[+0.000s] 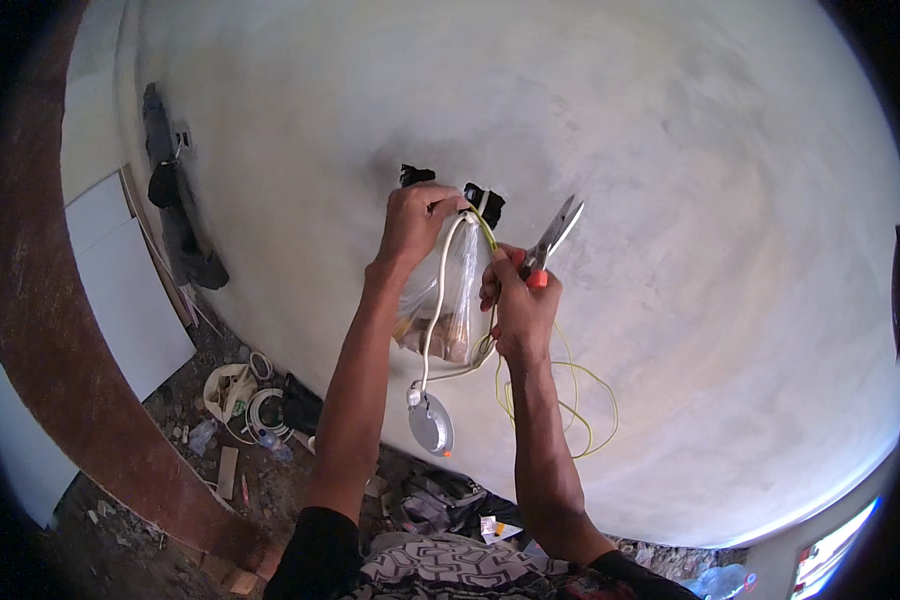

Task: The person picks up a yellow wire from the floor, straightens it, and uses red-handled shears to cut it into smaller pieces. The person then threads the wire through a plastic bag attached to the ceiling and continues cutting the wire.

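My left hand (417,225) is closed, its fingertips pinching a yellow-green wire (486,230) beside the dark wall openings. In my right hand (525,305) is a pair of scissors (552,235) with red handles, the blades apart and pointing up to the right. The same hand's fingers press on the wire below the left hand. A clear plastic bag (455,290) with brownish contents hangs between my forearms against the wall. Beside it a white cable (438,310) hangs down, and a round silver-grey disc-shaped fitting (431,425) dangles near its lower end.
Two rectangular openings, a left one (417,175) and a right one (485,203), are cut in the plastered wall (690,250). Loose yellow-green wire (610,400) loops to the right. Cable coils (267,412), a pale bag (232,388) and rubble lie on the floor.
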The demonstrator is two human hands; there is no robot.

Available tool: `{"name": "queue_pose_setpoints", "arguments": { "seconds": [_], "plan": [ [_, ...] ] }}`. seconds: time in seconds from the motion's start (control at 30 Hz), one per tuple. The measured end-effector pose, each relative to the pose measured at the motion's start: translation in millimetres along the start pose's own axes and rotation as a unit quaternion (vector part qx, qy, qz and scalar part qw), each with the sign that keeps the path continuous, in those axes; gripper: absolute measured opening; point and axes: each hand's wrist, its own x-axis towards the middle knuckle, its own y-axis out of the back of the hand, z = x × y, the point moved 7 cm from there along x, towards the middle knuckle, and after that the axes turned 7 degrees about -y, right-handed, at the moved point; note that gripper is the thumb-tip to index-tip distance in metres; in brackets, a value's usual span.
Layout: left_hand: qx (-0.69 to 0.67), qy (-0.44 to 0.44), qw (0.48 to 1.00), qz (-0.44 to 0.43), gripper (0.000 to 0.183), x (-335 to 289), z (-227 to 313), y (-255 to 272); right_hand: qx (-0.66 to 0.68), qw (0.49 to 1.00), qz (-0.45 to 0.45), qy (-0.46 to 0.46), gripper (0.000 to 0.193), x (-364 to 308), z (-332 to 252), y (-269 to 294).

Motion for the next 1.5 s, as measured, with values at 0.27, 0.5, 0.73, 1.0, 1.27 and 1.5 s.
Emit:
{"name": "queue_pose_setpoints", "arguments": {
  "seconds": [0.27, 0.5, 0.73, 1.0, 1.27, 1.5],
  "plan": [
    [0.134, -0.096, 0.986, -0.036, 0.016, 16.7, 26.4, -4.2, -0.113, 0.964, 0.156, 0.184, 0.017, -7.5, 12.1, 17.5],
    [0.083, 0.027, 0.996, -0.028, 0.025, 15.7, 8.7, -8.4, -0.227, 0.913, 0.226, 0.252, 0.005, -19.8, -1.0, 2.7],
    [0.121, -0.05, 0.989, -0.068, 0.025, 15.1, 21.5, -10.7, -0.203, 0.918, 0.237, 0.246, 0.009, -19.5, 0.1, -0.2],
    [0.102, -0.01, 0.988, -0.119, 0.02, 23.2, 6.7, -12.6, 0.061, 0.991, 0.027, 0.116, 0.023, -2.7, 28.0, 11.1],
    [-0.004, 0.041, 0.982, -0.186, 0.021, 21.3, 13.8, -24.0, 0.078, 0.996, -0.021, 0.043, 0.021, -3.3, 28.2, 34.1],
    [-0.076, 0.084, 0.974, -0.198, 0.022, 30.9, 15.7, -25.2, 0.073, 0.997, -0.022, 0.034, 0.019, 3.7, 18.0, 24.5]
  ]
}}
